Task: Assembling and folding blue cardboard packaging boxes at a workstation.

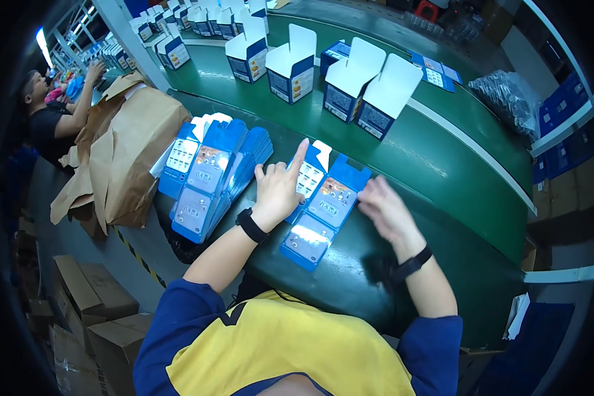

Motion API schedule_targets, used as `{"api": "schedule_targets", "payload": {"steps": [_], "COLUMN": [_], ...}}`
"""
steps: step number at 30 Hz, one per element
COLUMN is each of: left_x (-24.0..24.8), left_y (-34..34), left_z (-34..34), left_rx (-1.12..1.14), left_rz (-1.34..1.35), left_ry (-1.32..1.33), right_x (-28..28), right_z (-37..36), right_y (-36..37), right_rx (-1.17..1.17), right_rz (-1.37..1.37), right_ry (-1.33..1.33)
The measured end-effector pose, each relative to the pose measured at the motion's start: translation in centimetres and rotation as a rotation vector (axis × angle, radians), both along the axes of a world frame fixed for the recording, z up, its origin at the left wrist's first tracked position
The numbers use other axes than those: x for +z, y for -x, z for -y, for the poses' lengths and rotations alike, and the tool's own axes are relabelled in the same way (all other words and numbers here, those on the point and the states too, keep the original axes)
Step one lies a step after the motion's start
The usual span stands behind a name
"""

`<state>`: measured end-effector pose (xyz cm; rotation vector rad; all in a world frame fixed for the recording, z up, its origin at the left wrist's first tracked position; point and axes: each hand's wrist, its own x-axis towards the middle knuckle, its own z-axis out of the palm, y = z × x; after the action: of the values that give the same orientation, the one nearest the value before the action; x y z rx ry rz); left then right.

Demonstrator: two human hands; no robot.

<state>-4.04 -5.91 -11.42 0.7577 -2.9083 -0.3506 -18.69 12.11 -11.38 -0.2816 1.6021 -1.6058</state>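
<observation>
A flat, unfolded blue carton (332, 199) with printed panels and a white flap lies on the dark green work surface in front of me. My left hand (280, 188) rests at its left edge, forefinger stretched out and thumb over the printed panel; the other fingers are partly curled. Beside the carton's right edge is my right hand (384, 208), slightly blurred, with its fingers extended and nothing visible in them. To the left of my left hand, a fanned stack of flat blue cartons (208, 178) leans in a thick pile.
Open-topped blue and white boxes (292, 78) stand along the green conveyor (455, 185) ahead. A torn brown paper wrapping (138, 152) sits left of the stack, with another person (59, 115) beyond it. Cardboard boxes (99, 290) lie at lower left; clear plastic bags (505, 99) are far right.
</observation>
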Motion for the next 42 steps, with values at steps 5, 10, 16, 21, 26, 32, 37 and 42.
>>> {"api": "schedule_targets", "payload": {"steps": [5,10,16,21,26,32,37,42], "left_x": [0.0,4.1,8.1,9.8,10.0,9.4,9.5,8.3], "left_y": [0.4,0.2,-0.3,-0.7,-1.2,-0.7,-2.5,-2.3], "left_z": [-1.2,-1.5,-2.6,-3.2,-3.1,-2.9,-4.6,-8.5], "left_rx": [0.028,0.142,-0.035,-0.199,-0.236,-0.286,-0.361,-1.014], "left_rz": [-0.140,-0.661,-1.226,-1.178,-1.101,-1.142,-0.718,-0.602], "left_ry": [0.119,-0.535,-1.221,-0.969,-1.145,-1.196,-1.502,-0.803], "right_x": [3.1,5.4,7.0,7.1,7.8,7.5,8.5,6.1], "right_z": [-0.5,-0.9,-1.4,-0.7,-1.3,-1.0,-1.1,-0.7], "right_y": [-4.1,-5.7,-8.7,-7.3,-7.8,-5.2,-6.3,-3.8], "right_rx": [-0.006,-0.148,0.006,0.165,-0.092,0.163,-0.170,-0.080], "right_rz": [0.274,-0.216,-0.624,-1.383,-0.929,-1.529,-1.247,-0.805], "right_ry": [0.144,0.256,0.532,0.555,0.577,0.661,0.532,0.878]}}
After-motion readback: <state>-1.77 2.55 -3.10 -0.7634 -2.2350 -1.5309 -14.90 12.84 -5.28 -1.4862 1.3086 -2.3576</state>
